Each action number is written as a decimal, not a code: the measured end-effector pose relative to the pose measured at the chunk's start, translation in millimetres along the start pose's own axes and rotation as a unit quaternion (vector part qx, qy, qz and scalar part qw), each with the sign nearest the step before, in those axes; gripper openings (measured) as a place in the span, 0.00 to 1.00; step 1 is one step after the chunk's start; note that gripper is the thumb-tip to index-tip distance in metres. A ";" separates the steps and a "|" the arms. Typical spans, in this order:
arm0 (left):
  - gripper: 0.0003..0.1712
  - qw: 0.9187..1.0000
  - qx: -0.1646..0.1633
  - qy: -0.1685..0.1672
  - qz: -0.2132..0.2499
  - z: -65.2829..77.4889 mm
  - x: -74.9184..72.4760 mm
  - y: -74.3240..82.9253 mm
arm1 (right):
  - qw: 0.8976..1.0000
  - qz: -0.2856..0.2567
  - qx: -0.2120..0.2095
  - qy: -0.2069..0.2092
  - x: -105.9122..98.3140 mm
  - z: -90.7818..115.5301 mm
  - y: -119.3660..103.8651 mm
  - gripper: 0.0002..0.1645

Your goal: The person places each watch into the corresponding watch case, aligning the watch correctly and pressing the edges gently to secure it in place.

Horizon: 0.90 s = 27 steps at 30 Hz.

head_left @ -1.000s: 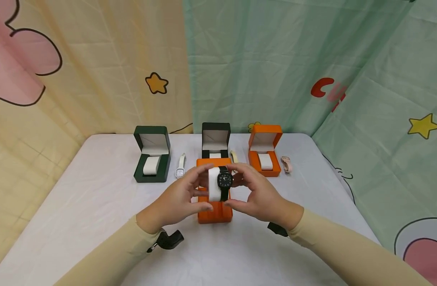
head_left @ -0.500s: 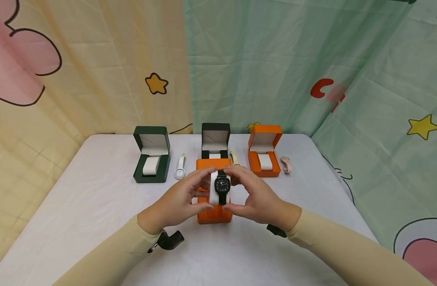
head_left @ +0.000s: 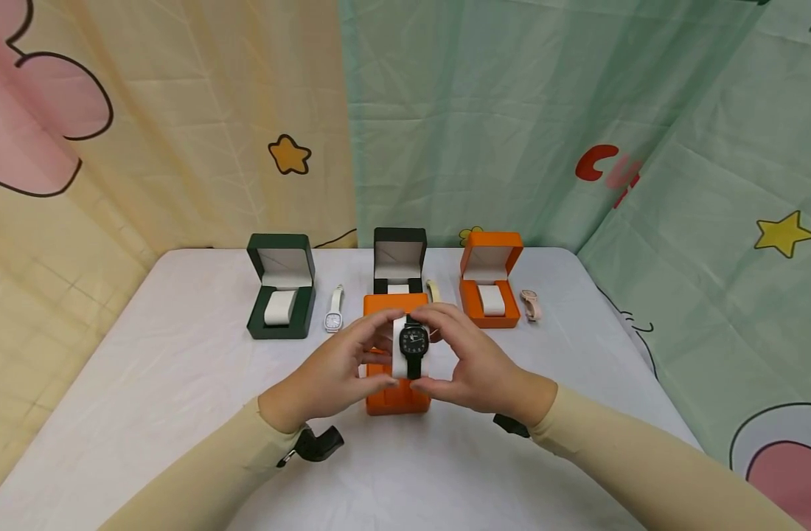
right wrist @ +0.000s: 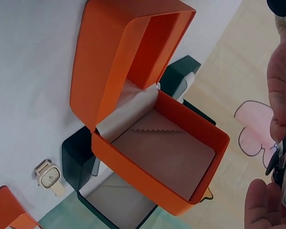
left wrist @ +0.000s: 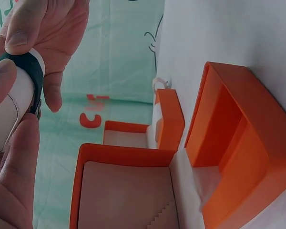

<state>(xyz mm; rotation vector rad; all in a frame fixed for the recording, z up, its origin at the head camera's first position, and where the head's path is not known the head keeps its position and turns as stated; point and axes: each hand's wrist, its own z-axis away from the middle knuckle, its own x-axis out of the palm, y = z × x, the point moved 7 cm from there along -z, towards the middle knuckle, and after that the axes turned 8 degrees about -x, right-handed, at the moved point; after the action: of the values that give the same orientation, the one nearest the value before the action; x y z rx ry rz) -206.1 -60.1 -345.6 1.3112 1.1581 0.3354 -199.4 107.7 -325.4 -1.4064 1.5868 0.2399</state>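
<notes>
Along the back, left to right: a cream curtain printed in pink and orange, then a green curtain with red and pink lettering. In front of both, a white-covered desk.

Above the desk's middle, gripped narrow in the left hand: the near side of a white cushion. Pinched between thumb and fingers of the right hand: the strap of a black watch, wrapped around that cushion (dial facing the head camera).

Four boxes, all open: a green box, a dark box, a front orange box beneath the hands, a far orange box at right.

Four watches: a white watch beside the green box, the held one, a cream watch beside the dark box, a pink watch at far right.

Four white cushions: one held, three inside the back boxes.
</notes>
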 end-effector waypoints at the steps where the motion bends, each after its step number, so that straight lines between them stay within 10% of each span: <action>1: 0.48 1.000 -0.001 0.000 -0.001 0.0 -0.1 0.0 | 1.000 -0.001 -0.002 0.001 0.3 -0.1 -0.2 0.51; 27: 0.48 1.000 -0.017 -0.007 0.015 -0.5 0.5 -6.2 | 0.997 -0.066 0.006 0.028 1.6 1.6 -0.5 0.44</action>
<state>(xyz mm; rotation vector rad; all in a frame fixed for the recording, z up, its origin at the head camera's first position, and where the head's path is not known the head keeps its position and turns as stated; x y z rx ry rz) -208.7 -61.3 -351.1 1.3016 1.1180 0.3666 -198.0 107.6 -327.2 -1.5129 1.5317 0.1126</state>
